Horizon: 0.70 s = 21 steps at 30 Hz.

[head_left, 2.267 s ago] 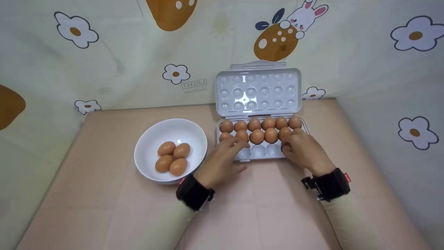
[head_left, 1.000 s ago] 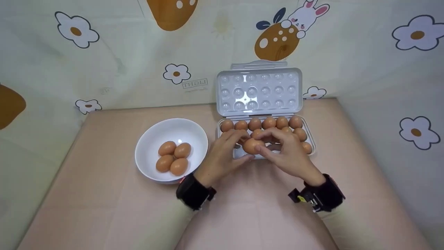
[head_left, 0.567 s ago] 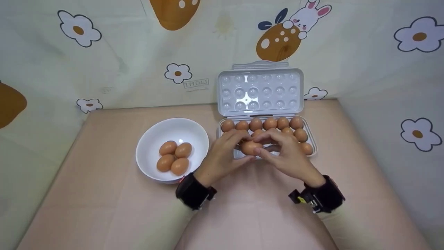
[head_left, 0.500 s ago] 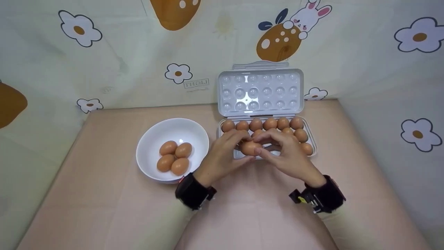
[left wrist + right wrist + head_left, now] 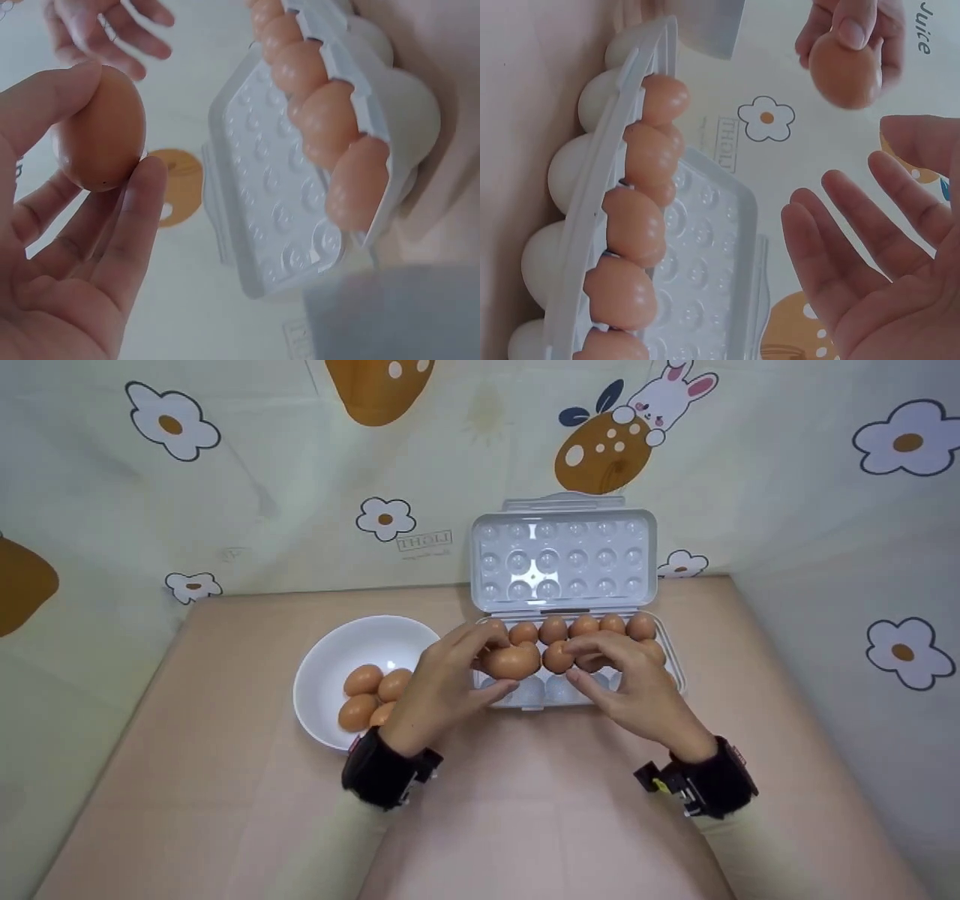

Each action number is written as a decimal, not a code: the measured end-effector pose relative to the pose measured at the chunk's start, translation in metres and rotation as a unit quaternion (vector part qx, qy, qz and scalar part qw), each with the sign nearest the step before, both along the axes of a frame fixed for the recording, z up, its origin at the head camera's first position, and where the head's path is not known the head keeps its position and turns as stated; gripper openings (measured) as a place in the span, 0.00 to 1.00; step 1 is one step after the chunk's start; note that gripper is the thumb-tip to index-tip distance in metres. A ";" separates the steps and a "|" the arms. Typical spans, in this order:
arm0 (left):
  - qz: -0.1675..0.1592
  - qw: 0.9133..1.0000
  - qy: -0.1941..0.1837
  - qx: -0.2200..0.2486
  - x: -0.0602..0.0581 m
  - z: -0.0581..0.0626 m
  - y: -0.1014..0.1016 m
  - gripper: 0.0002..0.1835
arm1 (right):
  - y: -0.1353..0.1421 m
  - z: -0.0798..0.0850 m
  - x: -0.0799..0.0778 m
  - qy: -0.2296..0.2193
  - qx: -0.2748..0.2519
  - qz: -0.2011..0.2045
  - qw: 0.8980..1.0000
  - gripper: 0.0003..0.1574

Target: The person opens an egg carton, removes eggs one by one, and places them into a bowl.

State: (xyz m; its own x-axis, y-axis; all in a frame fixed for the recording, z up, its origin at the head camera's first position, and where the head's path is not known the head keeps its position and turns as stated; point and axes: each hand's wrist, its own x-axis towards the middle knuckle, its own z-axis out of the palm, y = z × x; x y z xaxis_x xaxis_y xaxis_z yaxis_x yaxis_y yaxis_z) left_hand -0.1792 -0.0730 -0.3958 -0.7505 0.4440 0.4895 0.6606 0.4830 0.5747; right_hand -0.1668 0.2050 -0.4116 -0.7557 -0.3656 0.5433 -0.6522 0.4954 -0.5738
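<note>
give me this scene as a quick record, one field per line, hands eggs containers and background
left hand: grips one egg, held up apart from the box
right hand: holds nothing, fingers apart
bowl: white, on the person's left, partly behind the left hand
bowl eggs: four in view, one partly hidden
egg box: six eggs in the back row; middle row partly hidden by the hands
lid: open, raised behind the eggs
backdrop: pale, printed with flowers and a rabbit
</note>
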 end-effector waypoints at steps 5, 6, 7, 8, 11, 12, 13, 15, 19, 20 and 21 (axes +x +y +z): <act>0.026 1.000 -0.011 -0.013 0.001 0.012 -0.028 0.26 | 0.005 -0.001 -0.005 0.052 0.032 -0.013 0.998 0.20; 0.032 0.999 -0.011 -0.014 0.000 0.015 -0.034 0.25 | 0.005 0.000 -0.005 0.052 0.039 -0.017 0.998 0.20; 0.035 0.999 -0.009 -0.016 -0.001 0.017 -0.039 0.24 | 0.006 0.001 -0.005 0.050 0.045 -0.021 0.998 0.20; 0.039 0.999 -0.006 -0.019 -0.003 0.019 -0.044 0.22 | 0.007 0.002 -0.004 0.048 0.053 -0.027 0.997 0.20; 0.060 0.997 -0.013 -0.040 -0.005 0.025 -0.060 0.21 | 0.010 0.005 -0.003 0.040 0.070 -0.038 0.996 0.20; 0.065 0.997 -0.019 -0.047 -0.006 0.027 -0.065 0.21 | 0.010 0.006 -0.003 0.038 0.076 -0.041 0.996 0.20; 0.071 0.996 -0.027 -0.054 -0.006 0.029 -0.070 0.21 | 0.011 0.007 -0.003 0.038 0.081 -0.044 0.995 0.21; 0.079 0.993 -0.037 -0.074 -0.008 0.031 -0.080 0.20 | 0.013 0.008 -0.003 0.038 0.090 -0.048 0.994 0.23; 0.087 0.988 -0.055 -0.115 -0.014 0.034 -0.096 0.21 | 0.019 0.011 -0.003 0.040 0.101 -0.061 0.992 0.26; 0.089 0.986 -0.060 -0.126 -0.016 0.034 -0.100 0.21 | 0.020 0.012 -0.003 0.040 0.102 -0.063 0.992 0.26; 0.091 0.984 -0.069 -0.136 -0.017 0.034 -0.103 0.20 | 0.022 0.012 -0.003 0.039 0.103 -0.064 0.992 0.27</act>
State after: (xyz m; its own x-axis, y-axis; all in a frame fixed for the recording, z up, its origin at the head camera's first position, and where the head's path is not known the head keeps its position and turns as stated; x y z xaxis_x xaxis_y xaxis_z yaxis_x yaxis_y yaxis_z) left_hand -0.1967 -0.1758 -0.3617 -0.8804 0.3968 0.2595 0.4742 0.7343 0.4857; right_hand -0.1699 0.2267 -0.3994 -0.7621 -0.3778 0.5258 -0.6141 0.6790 -0.4023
